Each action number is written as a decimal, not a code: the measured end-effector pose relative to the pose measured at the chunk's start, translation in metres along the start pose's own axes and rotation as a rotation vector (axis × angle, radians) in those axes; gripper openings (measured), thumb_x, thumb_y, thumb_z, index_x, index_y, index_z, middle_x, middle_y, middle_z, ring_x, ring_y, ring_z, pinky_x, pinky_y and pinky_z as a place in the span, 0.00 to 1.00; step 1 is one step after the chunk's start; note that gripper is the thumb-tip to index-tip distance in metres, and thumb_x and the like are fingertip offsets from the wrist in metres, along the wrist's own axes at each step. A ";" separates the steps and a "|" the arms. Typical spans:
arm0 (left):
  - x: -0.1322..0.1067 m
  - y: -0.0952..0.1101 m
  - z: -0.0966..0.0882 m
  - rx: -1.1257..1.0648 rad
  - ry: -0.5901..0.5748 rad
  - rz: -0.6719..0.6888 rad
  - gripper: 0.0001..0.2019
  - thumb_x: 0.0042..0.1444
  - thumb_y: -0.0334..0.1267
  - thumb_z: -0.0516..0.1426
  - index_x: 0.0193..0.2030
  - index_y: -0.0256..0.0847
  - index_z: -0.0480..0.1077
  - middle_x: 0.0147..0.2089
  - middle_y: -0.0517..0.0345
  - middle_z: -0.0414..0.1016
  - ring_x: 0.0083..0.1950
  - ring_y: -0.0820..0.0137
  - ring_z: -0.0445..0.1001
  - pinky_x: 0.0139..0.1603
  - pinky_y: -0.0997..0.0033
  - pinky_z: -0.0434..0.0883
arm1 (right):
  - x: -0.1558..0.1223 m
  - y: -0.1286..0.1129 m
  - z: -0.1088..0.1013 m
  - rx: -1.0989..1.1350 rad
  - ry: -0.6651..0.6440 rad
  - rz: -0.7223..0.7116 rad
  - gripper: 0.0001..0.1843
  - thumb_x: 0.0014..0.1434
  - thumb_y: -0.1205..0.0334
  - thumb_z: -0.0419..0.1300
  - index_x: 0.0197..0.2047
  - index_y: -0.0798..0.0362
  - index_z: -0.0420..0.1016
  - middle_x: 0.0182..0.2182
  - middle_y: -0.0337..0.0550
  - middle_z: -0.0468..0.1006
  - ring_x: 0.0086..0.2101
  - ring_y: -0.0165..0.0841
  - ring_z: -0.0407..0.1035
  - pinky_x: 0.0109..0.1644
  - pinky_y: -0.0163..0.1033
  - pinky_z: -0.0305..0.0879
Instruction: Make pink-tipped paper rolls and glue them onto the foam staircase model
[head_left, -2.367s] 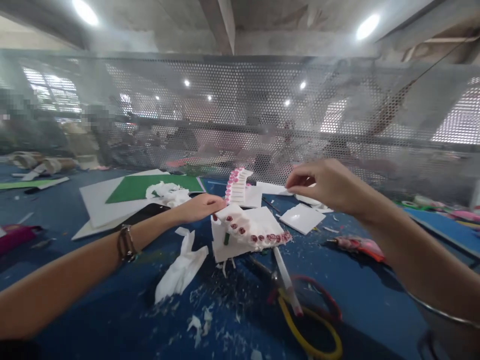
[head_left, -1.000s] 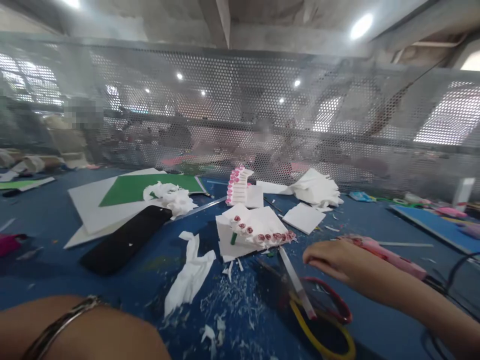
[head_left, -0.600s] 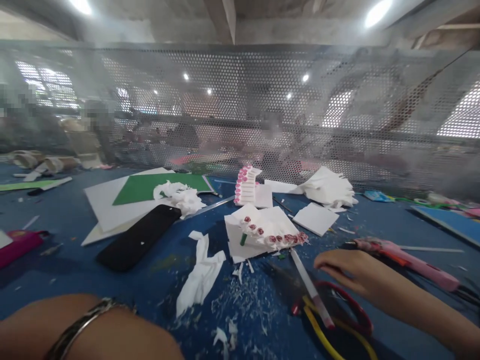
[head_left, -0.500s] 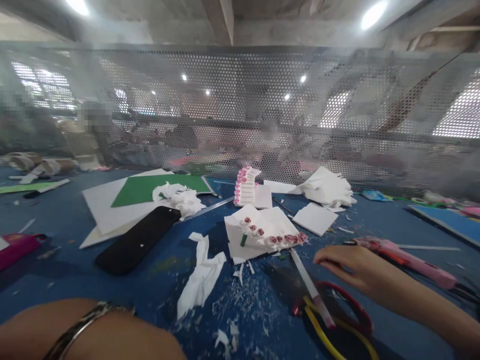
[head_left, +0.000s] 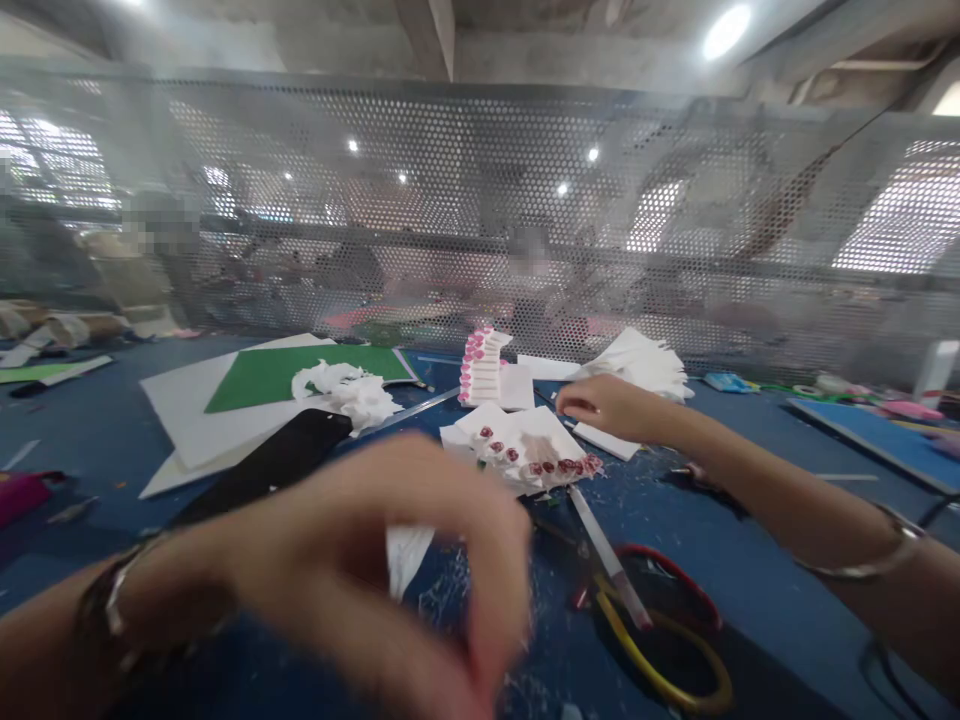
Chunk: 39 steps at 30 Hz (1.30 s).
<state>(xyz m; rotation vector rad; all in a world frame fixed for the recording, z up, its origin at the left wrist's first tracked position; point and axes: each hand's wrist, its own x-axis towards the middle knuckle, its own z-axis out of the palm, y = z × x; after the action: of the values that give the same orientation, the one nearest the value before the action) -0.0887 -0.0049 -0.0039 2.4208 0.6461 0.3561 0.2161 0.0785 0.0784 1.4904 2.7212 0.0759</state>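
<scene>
My right hand hangs in front of the white paper stack, fingers curled, and I cannot tell whether anything sits between the fingertips; beside it to the left is the white paper piece, mid-desk, its row of dark red beads along the near edge. My left hand is nearest to me, blurred, thumb and forefinger bent into a ring, and whether they pinch anything I cannot see. To handle this well, I should meet the paper piece by its bare far edge, press lightly because it looks thin, and leave the beads untouched. I would keep my right forearm off the pointed tool just under it, and mind the white stick lying across the scissors on the near right. As for containers, the only likely one I notice is the pink pouch at the left edge, cut off by the view; what it holds, if anything, I cannot make out.
</scene>
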 end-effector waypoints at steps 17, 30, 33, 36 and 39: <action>0.101 -0.039 -0.071 -0.438 -0.050 -0.361 0.20 0.53 0.50 0.46 0.29 0.36 0.70 0.34 0.52 0.74 0.31 0.73 0.70 0.38 0.74 0.65 | 0.064 0.030 0.027 0.172 -0.432 0.045 0.12 0.57 0.59 0.53 0.41 0.58 0.67 0.36 0.42 0.71 0.33 0.28 0.67 0.36 0.39 0.66; 0.104 -0.028 -0.068 -0.638 0.134 -0.352 0.09 0.50 0.34 0.49 0.24 0.35 0.67 0.24 0.59 0.70 0.26 0.76 0.67 0.33 0.75 0.64 | 0.057 0.011 0.021 0.358 -0.376 0.056 0.02 0.46 0.67 0.55 0.26 0.56 0.68 0.25 0.37 0.68 0.27 0.27 0.61 0.30 0.32 0.56; 0.101 -0.029 -0.076 -0.663 0.186 -0.323 0.09 0.49 0.35 0.50 0.24 0.35 0.67 0.24 0.60 0.70 0.27 0.76 0.67 0.33 0.75 0.64 | 0.051 0.014 0.020 0.437 -0.355 0.109 0.04 0.49 0.65 0.53 0.26 0.56 0.66 0.23 0.36 0.65 0.24 0.25 0.58 0.27 0.31 0.55; 0.098 -0.033 -0.083 -0.662 0.253 -0.331 0.09 0.49 0.36 0.51 0.24 0.35 0.68 0.23 0.61 0.69 0.26 0.77 0.65 0.32 0.76 0.63 | 0.044 0.012 0.021 0.520 -0.309 0.174 0.08 0.56 0.64 0.49 0.27 0.56 0.65 0.24 0.36 0.65 0.25 0.25 0.59 0.29 0.30 0.57; 0.096 -0.041 -0.088 -0.679 0.340 -0.409 0.09 0.50 0.37 0.52 0.24 0.35 0.67 0.22 0.62 0.68 0.25 0.77 0.65 0.33 0.75 0.63 | 0.041 0.001 0.028 0.585 -0.268 0.258 0.10 0.59 0.62 0.48 0.32 0.57 0.67 0.28 0.38 0.68 0.28 0.25 0.63 0.32 0.33 0.62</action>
<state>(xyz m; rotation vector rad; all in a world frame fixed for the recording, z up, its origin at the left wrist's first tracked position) -0.0567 0.1166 0.0492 1.5542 0.9602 0.6896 0.1966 0.1146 0.0501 1.8029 2.4253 -0.9119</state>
